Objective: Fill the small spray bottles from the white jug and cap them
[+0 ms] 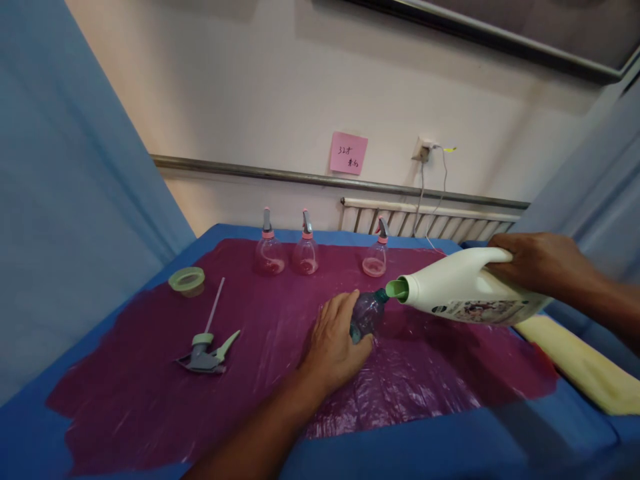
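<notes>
My left hand is wrapped round a clear bottle with a green neck, which leans to the right. Its open mouth meets the green spout of a large cream jug, tipped on its side. My right hand grips the jug's handle. To the left, a grey and green spray head with a long straw lies on the purple plastic sheet. A pale green ring-shaped cap rests at the sheet's left side.
Three spray bottles with pink collars, a left one, a middle one and a right one, stand along the back. A yellow roll lies at the right. Behind are a radiator, a socket with cords and blue curtains.
</notes>
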`<state>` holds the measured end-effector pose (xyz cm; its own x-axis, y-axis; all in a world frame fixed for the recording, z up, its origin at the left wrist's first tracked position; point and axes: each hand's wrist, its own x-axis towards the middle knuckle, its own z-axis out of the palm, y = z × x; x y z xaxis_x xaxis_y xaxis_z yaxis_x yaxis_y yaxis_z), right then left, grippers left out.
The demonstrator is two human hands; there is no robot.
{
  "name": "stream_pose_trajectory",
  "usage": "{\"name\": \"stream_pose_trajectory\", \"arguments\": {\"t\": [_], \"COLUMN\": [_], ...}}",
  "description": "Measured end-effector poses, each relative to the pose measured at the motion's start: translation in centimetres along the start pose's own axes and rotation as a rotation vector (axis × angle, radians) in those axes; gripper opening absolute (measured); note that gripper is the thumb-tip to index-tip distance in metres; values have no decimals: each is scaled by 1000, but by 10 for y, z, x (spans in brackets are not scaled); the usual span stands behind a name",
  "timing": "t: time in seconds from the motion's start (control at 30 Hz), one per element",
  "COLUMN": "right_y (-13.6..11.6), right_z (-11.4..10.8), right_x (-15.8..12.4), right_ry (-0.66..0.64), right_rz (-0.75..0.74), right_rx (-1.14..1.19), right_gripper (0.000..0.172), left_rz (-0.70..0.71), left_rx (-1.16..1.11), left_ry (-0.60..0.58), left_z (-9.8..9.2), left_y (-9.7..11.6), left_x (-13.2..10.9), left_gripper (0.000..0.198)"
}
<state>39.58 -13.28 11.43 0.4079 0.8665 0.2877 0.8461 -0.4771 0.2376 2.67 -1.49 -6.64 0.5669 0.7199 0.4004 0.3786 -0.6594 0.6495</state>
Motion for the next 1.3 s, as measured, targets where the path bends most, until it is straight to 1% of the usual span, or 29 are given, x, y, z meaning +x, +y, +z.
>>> {"name": "stream_pose_trajectory", "arguments": {"t": [0.17,0.33,0.47,0.67,0.9,1.3], "right_y": [1,3,7,10,11,8], "right_z": [-2,-2,-3,-5,-6,-15], "right_x": [0,2,2,4,6,8], "right_ry": [8,46,62,13,59,5], "right_rz": [-7,-23,-43,-31,-70,-38], "right_rx": [-20,-70,-54,-44,-58,-117], "right_gripper": [45,41,42,41,35,34], "left_rz": [-5,2,16,17,8,11], "left_rx": [7,-2,0,6,5,-3], "left_ry": [-4,-9,-13,-14,-25,-31], "left_z": [1,0,0,0,-1,0], "left_y": [0,1,0,0,1,0], "left_x": [0,-1,-1,-1,-2,-2], "left_gripper": [85,86,86,85,86,87]}}
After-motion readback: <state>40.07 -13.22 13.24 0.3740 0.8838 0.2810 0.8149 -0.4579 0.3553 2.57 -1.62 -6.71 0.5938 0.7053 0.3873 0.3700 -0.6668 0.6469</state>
